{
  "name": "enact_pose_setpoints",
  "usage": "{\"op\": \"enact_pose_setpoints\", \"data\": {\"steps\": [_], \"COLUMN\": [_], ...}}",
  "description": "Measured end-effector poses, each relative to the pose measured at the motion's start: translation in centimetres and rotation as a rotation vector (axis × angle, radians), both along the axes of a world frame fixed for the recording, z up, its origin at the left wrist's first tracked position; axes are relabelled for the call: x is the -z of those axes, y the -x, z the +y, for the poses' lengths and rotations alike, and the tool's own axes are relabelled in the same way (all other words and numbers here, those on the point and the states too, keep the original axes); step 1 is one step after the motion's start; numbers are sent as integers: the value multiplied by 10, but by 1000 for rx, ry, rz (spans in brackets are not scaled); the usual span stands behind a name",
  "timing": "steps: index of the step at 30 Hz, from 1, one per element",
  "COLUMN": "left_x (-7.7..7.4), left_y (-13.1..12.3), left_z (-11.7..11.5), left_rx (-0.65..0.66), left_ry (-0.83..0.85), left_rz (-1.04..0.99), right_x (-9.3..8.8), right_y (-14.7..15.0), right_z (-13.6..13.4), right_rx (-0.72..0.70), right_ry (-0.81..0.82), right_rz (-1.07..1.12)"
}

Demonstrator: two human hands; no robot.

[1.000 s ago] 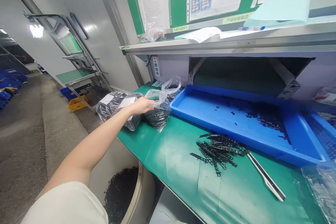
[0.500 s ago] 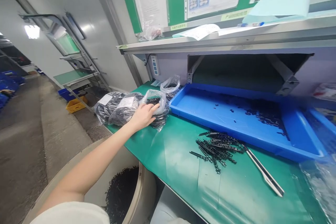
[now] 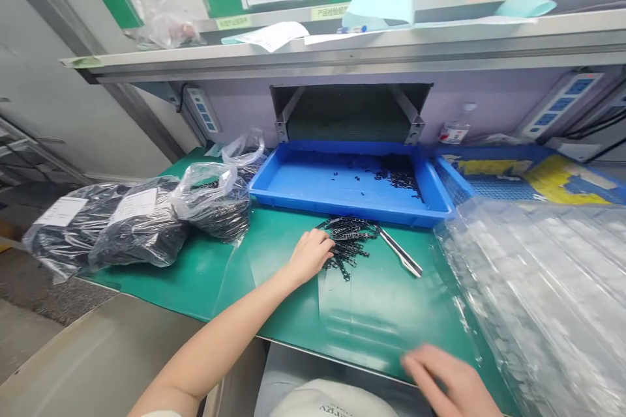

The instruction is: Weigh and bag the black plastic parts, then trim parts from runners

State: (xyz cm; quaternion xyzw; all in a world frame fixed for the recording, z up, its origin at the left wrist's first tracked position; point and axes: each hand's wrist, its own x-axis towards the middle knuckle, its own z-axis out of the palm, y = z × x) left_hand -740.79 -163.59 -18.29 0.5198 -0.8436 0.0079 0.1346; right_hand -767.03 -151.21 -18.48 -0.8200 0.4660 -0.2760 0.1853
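My left hand [image 3: 310,256] is at the left side of a pile of black plastic strips [image 3: 348,244] on the green mat. Its fingers are curled in over the nearest strips, and the fingertips are partly hidden among them. Low at the right, blurred by motion, my right hand [image 3: 447,378] hovers by the table's front edge with thumb and fingers apart and nothing visible in it. A white-and-black tool with a long narrow handle [image 3: 401,253] lies just right of the pile.
Behind the pile stands a blue tray [image 3: 303,190] with small black pieces. Filled clear bags [image 3: 147,225] of black parts lie at the left, some opened. Clear plastic blister trays [image 3: 552,293] cover the right side. A shelf [image 3: 342,58] runs overhead; a beige bin [image 3: 98,352] stands below.
My left hand has left the opened bag and moved right to the pile of black strips. My right hand has come into view. The view has turned to the right.
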Motion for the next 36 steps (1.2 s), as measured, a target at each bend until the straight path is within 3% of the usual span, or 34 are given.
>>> {"op": "enact_pose_setpoints", "data": {"steps": [4, 6, 9, 11, 16, 18, 21, 24, 27, 29, 32, 36], "left_x": [-1, -2, -1, 0, 3, 0, -10, -24, -34, -37, -39, -42], "left_y": [5, 4, 5, 8, 17, 20, 25, 29, 32, 32, 32, 31], "left_z": [5, 13, 20, 19, 11, 14, 28, 50, 71, 81, 92, 102], "left_rx": [-36, -52, -70, -75, -76, -88, -156, -200, -193, -191, -205, -223], "left_ry": [-17, -24, -34, -39, -57, -64, -244, -639, -902, -985, -1068, -1149], "left_rz": [34, 48, 46, 37, 87, 201, 647, 1136, 1387, 1470, 1537, 1577], "right_x": [10, 16, 22, 21, 4, -2, -4, 2, 7, 5, -1, -9], "right_y": [-9, -13, -19, -23, -25, -22, -14, -11, -18, -28, -43, -52], "right_z": [-61, -95, -131, -140, -126, -115, -94, -71, -51, -41, -32, -28], "right_rx": [372, 502, 549, 535, 541, 546, 574, 487, 296, 207, 84, -21], "right_ry": [318, 365, 159, -20, -276, -382, -506, -622, -726, -739, -720, -652], "right_rz": [-107, -52, 124, 245, 439, 426, 242, -181, -652, -817, -846, -679]}}
